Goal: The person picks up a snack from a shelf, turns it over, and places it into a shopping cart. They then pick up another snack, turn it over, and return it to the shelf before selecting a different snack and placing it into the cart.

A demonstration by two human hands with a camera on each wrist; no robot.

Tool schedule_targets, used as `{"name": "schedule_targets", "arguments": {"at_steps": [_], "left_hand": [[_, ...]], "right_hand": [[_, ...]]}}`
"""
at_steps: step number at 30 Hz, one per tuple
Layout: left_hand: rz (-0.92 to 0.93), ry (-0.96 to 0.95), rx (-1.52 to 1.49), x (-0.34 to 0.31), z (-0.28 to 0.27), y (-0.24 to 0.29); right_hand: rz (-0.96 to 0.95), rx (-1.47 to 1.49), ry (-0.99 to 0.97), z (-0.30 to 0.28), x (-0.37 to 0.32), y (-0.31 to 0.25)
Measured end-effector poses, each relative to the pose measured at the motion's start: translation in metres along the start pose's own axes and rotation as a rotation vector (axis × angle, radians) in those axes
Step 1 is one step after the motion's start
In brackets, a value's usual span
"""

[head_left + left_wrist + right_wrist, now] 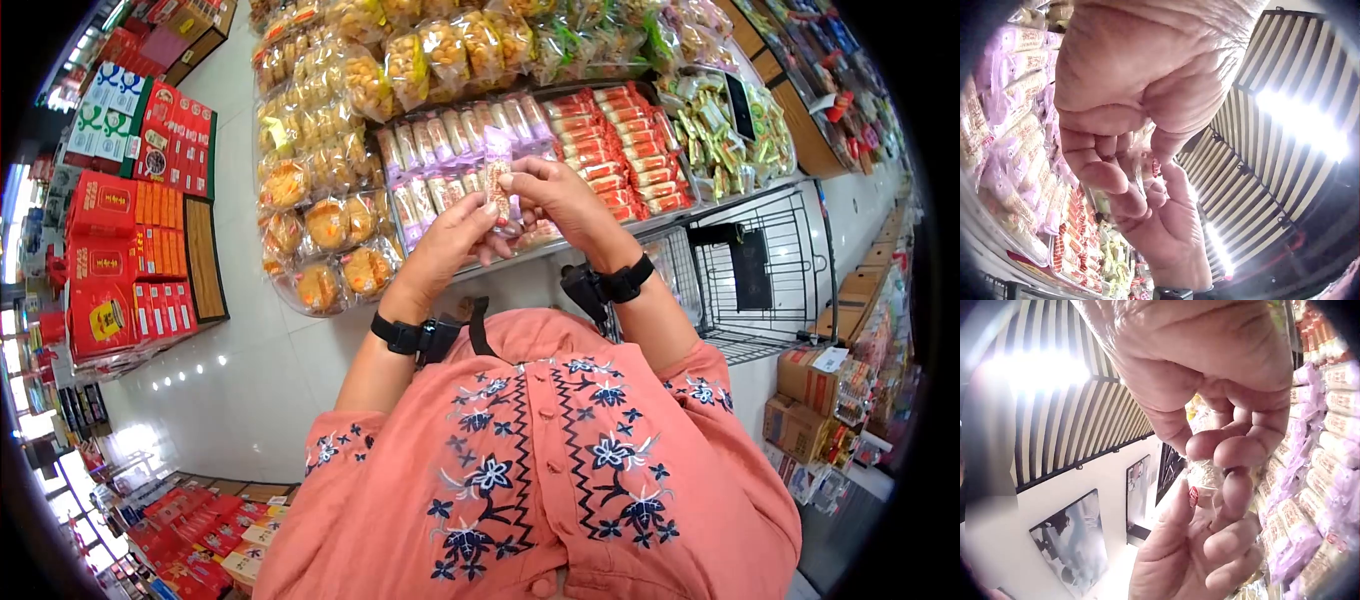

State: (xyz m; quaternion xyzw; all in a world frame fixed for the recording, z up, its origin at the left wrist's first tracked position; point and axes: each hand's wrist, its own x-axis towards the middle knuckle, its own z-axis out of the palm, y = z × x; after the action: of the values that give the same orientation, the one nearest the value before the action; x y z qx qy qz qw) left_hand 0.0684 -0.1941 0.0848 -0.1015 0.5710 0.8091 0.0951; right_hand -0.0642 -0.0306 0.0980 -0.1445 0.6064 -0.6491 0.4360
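Between both hands is a wrapped snack bar [497,178] in clear and lilac film, standing lengthwise over the display. My left hand [452,243] pinches its lower end between thumb and fingers. Higher up, the thumb and fingers of my right hand [568,203] grip the same bar. The right wrist view shows a red mark on the wrapper [1194,497], with fingertips of both hands close around it. Rows of similar lilac-wrapped bars [425,140] lie in a tray just beneath the hands.
Red-wrapped bars [610,140] fill the tray to the right, beside green-wrapped sweets [710,140] with a dark phone-like slab [740,108] on top. Bagged pastries [330,225] lie at left. A wire shopping cart [770,270] stands right; red gift boxes [103,265] are stacked far left.
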Motion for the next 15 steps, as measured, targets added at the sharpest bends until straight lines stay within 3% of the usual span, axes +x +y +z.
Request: {"name": "schedule_targets", "arguments": {"at_steps": [4, 11, 15], "left_hand": [[-0.046, 0.053, 0.013, -0.008, -0.012, -0.004], [-0.076, 0.048, 0.041, -0.024, -0.029, -0.002], [0.009, 0.146, 0.030, -0.027, -0.033, 0.000]], "right_hand": [[0.027, -0.014, -0.017, 0.008, 0.007, 0.007], [-0.110, 0.019, 0.104, 0.008, 0.012, -0.005], [-0.141, -0.013, 0.089, 0.011, 0.008, -0.008]]}}
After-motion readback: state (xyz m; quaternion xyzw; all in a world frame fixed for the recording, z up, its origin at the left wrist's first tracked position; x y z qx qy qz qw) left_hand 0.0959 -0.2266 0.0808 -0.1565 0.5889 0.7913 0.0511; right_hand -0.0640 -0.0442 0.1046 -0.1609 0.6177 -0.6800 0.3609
